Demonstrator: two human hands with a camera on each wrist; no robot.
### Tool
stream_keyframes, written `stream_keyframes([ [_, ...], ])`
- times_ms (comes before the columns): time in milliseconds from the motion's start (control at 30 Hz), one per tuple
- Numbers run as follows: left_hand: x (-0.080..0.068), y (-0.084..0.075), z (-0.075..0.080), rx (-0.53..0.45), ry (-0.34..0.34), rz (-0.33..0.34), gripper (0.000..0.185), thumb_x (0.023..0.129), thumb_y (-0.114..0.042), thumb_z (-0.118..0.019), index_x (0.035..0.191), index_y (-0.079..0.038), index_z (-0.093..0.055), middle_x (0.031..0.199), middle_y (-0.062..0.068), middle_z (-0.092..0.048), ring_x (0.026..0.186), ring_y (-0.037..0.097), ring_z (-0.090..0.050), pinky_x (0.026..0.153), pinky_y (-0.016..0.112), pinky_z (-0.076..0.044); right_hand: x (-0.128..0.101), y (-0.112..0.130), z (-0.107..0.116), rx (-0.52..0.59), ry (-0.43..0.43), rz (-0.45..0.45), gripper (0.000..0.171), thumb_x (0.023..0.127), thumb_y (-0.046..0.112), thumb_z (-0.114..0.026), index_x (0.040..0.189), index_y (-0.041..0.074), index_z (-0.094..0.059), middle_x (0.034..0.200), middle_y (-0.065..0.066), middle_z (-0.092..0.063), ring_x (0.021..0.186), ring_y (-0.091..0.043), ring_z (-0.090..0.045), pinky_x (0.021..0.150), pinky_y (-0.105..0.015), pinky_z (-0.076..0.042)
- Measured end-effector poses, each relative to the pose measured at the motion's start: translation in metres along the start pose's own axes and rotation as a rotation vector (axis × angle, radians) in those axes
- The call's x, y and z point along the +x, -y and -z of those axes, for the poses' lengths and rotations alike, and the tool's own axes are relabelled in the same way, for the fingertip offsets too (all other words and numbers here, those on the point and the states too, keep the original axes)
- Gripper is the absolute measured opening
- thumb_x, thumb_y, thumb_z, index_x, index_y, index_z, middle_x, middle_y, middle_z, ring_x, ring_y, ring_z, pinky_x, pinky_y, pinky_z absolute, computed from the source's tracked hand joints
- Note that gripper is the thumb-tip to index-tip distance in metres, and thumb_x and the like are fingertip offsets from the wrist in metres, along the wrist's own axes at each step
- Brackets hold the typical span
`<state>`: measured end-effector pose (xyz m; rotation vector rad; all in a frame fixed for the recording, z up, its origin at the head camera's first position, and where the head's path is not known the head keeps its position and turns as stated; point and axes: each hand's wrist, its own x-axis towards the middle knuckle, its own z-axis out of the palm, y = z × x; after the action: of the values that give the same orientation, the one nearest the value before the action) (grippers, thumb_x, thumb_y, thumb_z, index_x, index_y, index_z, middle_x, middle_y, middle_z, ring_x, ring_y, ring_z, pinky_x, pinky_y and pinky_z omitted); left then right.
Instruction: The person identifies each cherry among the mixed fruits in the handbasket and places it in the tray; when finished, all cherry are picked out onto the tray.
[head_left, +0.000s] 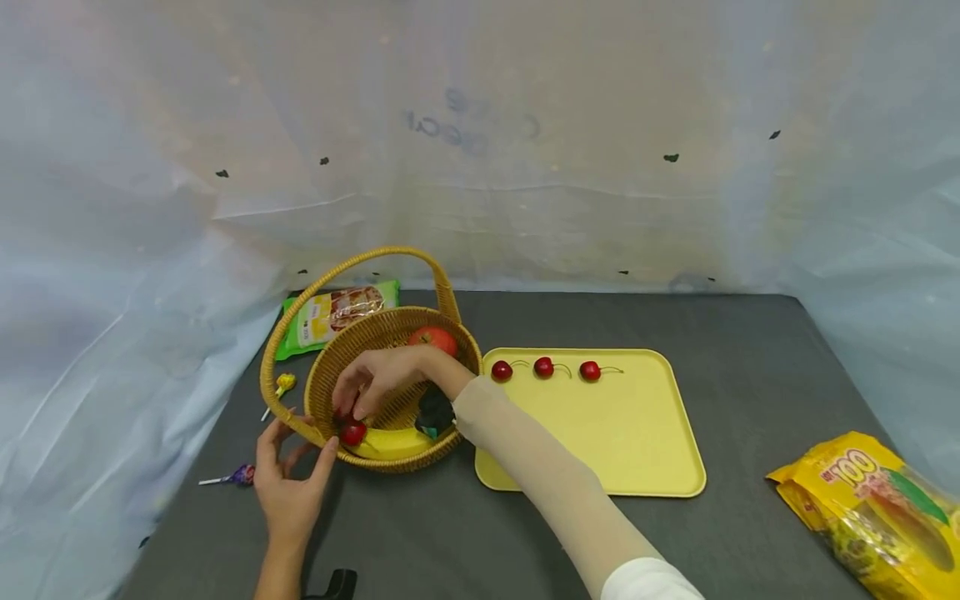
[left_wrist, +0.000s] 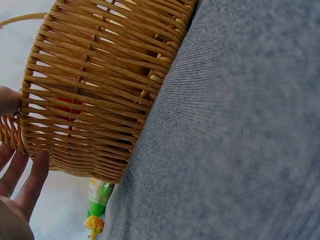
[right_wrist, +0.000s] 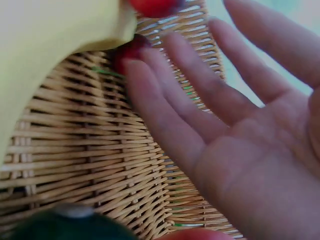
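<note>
Left hand [head_left: 288, 479] sits near the table's front-left corner, palm down, fingers spread and straight. Right hand [head_left: 382, 379] comes in from the front edge on a pale-sleeved forearm – fingers relaxed, slightly bent, gripping nothing.

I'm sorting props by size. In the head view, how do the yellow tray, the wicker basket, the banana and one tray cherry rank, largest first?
1. Flat yellow plastic tray
2. Woven wicker basket
3. Yellow banana, partly hidden
4. Red cherry on the tray

All lie at similar distance, so the ranking looks safe.

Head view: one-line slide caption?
Right hand reaches into wicker basket by a cherry; left hand steadies its rim; three cherries on yellow tray.
</note>
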<state>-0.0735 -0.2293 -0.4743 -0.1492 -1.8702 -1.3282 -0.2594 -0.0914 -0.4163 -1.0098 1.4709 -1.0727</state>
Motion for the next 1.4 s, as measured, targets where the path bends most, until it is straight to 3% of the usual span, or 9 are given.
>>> stream_keyframes([
  [133, -0.002, 0.003, 0.000, 0.013, 0.011, 0.007, 0.068, 0.070, 0.028, -0.069, 0.134, 0.015, -0.048, 0.112, 0.034, -0.054, 0.112, 0.023, -0.054, 0.082, 0.013, -0.051, -0.003, -0.004, -0.001, 0.002, 0.100, -0.056, 0.036, 0.092, -0.006, -0.066, 0.127, -0.006, -0.059, 0.116, -0.017, -0.063, 0.102, -0.023, -0.063, 0.090, -0.037, -0.057],
  [400, -0.003, 0.011, 0.002, 0.034, -0.007, 0.025, 0.069, 0.069, 0.027, -0.070, 0.133, 0.014, -0.050, 0.113, 0.033, -0.055, 0.112, 0.023, -0.054, 0.082, 0.012, -0.052, -0.014, -0.006, 0.004, -0.071, 0.214, -0.021, 0.033, 0.091, -0.008, -0.066, 0.123, -0.011, -0.060, 0.113, -0.019, -0.064, 0.101, -0.026, -0.062, 0.089, -0.036, -0.056],
  [567, -0.003, 0.016, 0.005, 0.034, -0.009, 0.041, 0.070, 0.070, 0.025, -0.073, 0.134, 0.012, -0.050, 0.114, 0.030, -0.057, 0.113, 0.022, -0.054, 0.081, 0.013, -0.052, -0.026, 0.001, 0.002, -0.066, 0.228, -0.023, 0.033, 0.091, -0.008, -0.066, 0.123, -0.010, -0.060, 0.110, -0.017, -0.065, 0.102, -0.030, -0.063, 0.089, -0.041, -0.056],
  [733, -0.004, 0.016, 0.007, 0.069, 0.005, 0.067, 0.071, 0.072, 0.022, -0.075, 0.137, 0.007, -0.051, 0.116, 0.026, -0.058, 0.114, 0.021, -0.054, 0.082, 0.013, -0.052, -0.030, 0.008, -0.007, -0.138, 0.259, -0.010, 0.035, 0.089, -0.004, -0.069, 0.124, -0.006, -0.063, 0.116, -0.012, -0.065, 0.109, -0.023, -0.059, 0.091, -0.034, -0.055],
  [867, -0.005, 0.016, 0.007, 0.092, 0.026, 0.085, 0.070, 0.074, 0.019, -0.075, 0.138, 0.006, -0.050, 0.118, 0.024, -0.059, 0.115, 0.021, -0.054, 0.083, 0.013, -0.052, -0.032, 0.010, -0.015, -0.201, 0.240, 0.056, 0.029, 0.090, -0.003, -0.070, 0.118, -0.006, -0.066, 0.107, -0.011, -0.065, 0.099, -0.020, -0.058, 0.087, -0.030, -0.055],
  [1033, -0.005, 0.016, 0.011, 0.098, 0.004, 0.067, 0.070, 0.071, 0.021, -0.075, 0.136, 0.010, -0.050, 0.116, 0.024, -0.059, 0.114, 0.020, -0.054, 0.081, 0.011, -0.051, -0.038, 0.014, -0.024, -0.195, 0.246, 0.081, 0.024, 0.091, -0.003, -0.069, 0.114, -0.008, -0.068, 0.103, -0.013, -0.067, 0.091, -0.020, -0.061, 0.082, -0.033, -0.057],
  [1167, -0.004, 0.015, 0.010, 0.087, -0.004, 0.064, 0.072, 0.070, 0.024, -0.075, 0.136, 0.009, -0.051, 0.115, 0.025, -0.058, 0.113, 0.019, -0.054, 0.081, 0.012, -0.052, -0.064, 0.017, -0.022, -0.192, 0.127, 0.184, 0.027, 0.091, 0.000, -0.069, 0.118, -0.007, -0.066, 0.112, -0.017, -0.066, 0.095, -0.021, -0.065, 0.083, -0.035, -0.058],
  [1300, -0.001, 0.005, 0.004, 0.051, 0.014, 0.043, 0.069, 0.071, 0.026, -0.072, 0.135, 0.011, -0.050, 0.114, 0.030, -0.056, 0.113, 0.021, -0.054, 0.083, 0.014, -0.052, -0.115, 0.004, -0.013, -0.157, -0.086, 0.297, 0.028, 0.093, 0.000, -0.067, 0.119, -0.008, -0.064, 0.112, -0.016, -0.066, 0.095, -0.031, -0.065, 0.081, -0.040, -0.058],
  [1400, 0.002, -0.008, 0.001, 0.030, 0.015, 0.014, 0.066, 0.072, 0.027, -0.069, 0.133, 0.015, -0.049, 0.113, 0.034, -0.054, 0.112, 0.022, -0.054, 0.084, 0.014, -0.052, -0.157, -0.017, -0.012, -0.116, -0.228, 0.315, 0.027, 0.092, -0.001, -0.068, 0.118, -0.007, -0.064, 0.111, -0.015, -0.066, 0.096, -0.031, -0.065, 0.078, -0.038, -0.058],
])
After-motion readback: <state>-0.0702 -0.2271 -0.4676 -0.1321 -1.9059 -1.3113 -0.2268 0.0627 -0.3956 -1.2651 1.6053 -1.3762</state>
